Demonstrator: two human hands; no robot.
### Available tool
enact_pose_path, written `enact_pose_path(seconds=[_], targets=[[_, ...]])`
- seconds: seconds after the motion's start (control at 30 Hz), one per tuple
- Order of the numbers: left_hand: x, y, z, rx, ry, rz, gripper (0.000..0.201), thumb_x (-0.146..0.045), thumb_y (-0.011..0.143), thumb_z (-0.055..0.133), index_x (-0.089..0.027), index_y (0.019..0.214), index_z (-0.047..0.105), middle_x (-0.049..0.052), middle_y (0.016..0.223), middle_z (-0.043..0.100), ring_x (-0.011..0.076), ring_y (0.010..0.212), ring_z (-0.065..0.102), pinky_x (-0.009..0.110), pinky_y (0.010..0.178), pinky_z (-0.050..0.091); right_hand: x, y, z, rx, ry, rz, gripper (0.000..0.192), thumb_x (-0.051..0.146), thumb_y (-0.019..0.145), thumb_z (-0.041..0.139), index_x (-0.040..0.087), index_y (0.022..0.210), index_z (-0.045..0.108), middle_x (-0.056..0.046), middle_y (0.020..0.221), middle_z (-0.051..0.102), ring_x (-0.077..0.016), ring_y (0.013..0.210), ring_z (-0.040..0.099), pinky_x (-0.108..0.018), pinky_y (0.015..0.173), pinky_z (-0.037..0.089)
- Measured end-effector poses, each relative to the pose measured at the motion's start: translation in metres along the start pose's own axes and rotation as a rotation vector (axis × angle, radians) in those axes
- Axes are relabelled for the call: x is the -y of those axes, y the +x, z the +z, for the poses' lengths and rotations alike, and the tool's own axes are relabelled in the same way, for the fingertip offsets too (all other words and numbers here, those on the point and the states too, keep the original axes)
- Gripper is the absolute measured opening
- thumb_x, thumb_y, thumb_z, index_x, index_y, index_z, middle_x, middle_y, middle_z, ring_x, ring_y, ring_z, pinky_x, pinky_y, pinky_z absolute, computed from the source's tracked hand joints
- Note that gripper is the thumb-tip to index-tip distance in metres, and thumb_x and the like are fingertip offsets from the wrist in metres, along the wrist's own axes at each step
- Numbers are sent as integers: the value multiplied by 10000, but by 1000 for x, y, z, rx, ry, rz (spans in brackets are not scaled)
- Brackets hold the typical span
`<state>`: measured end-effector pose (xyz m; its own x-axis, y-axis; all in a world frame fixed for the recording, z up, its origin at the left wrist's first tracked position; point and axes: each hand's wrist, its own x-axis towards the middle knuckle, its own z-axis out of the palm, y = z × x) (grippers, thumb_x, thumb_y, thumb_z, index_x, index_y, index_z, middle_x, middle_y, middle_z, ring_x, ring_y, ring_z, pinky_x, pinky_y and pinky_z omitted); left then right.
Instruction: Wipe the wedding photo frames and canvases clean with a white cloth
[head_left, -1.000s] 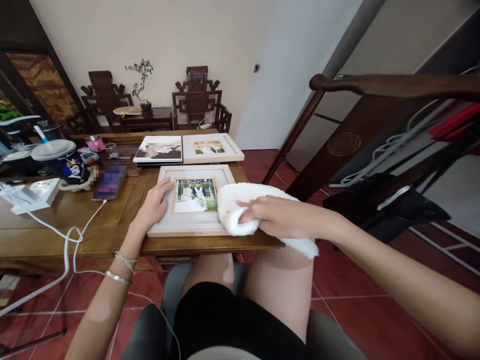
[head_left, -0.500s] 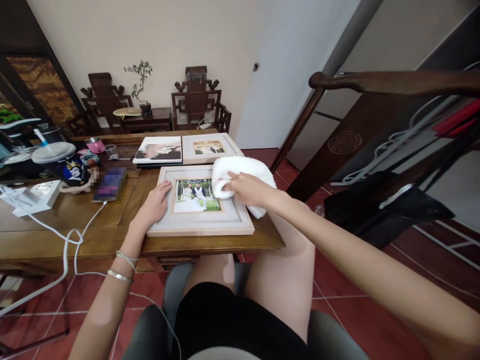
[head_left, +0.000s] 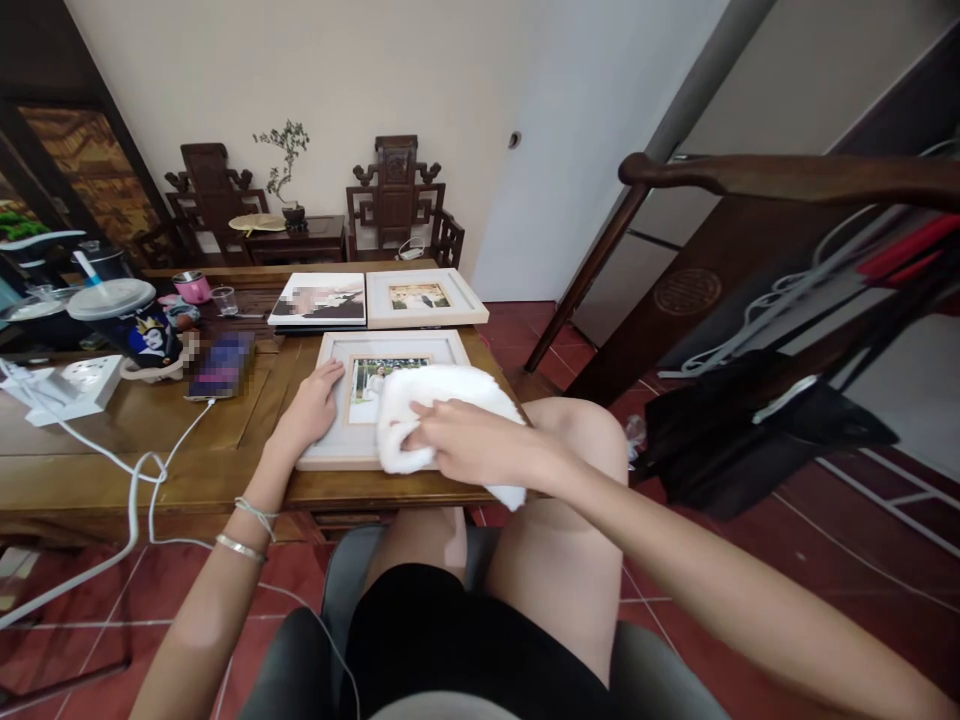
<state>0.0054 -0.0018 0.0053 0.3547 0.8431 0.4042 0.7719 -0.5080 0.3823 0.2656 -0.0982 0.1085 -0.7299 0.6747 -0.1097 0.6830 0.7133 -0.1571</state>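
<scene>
A picture frame (head_left: 351, 344) with a pale wooden border lies flat near the table's front edge, with a photo of two people in it. My left hand (head_left: 311, 405) holds the frame's left side, its fingers bent over the border. In my right hand (head_left: 465, 440) is a bunched white fluffy cloth (head_left: 450, 385), closed between the fingers. The cloth lies over the lower right of the frame, hiding that corner and much of the photo. One end of it hangs past the table's front edge.
Behind lie a second framed photo (head_left: 465, 295) and a white-edged picture panel (head_left: 322, 298). To the left are a phone (head_left: 221, 366) on a cable, a lidded cup (head_left: 142, 325) and a white power strip (head_left: 82, 385). A dark wooden chair (head_left: 750, 185) stands at right.
My right hand has drawn the white cloth down and leftward, from the frame's upper right to its lower right. The left hand stays at the frame's left side.
</scene>
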Motion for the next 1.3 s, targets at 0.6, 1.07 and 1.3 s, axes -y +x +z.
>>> enact_pose_path(seconds=[0.6,1.07,1.3], targets=[[-1,0,0,4,-64,-24,524,-92,805,390,-111,1283,605,122,1395,574,260,1375,444,459,1182,300,-14,-61,13,6,56,112,539,-56,641,415,258,936,739,-49,1250,676,-310,1244,544,-494,1083,337],[-21,-8,-12,-48,-225,-203,628,-513,1010,167,-138,1373,517,108,1462,508,222,1369,455,362,1151,328,44,66,27,-73,17,-151,514,-53,750,435,174,1142,678,-116,1332,626,-359,1381,382,-669,1050,333],[-23,-7,-9,-54,-233,-196,614,-492,1011,176,-125,1432,431,130,1541,390,217,1448,320,398,1198,224,6,110,32,-170,-142,-27,277,156,924,568,174,1194,623,-118,1382,547,-325,1299,468,-576,1020,416]])
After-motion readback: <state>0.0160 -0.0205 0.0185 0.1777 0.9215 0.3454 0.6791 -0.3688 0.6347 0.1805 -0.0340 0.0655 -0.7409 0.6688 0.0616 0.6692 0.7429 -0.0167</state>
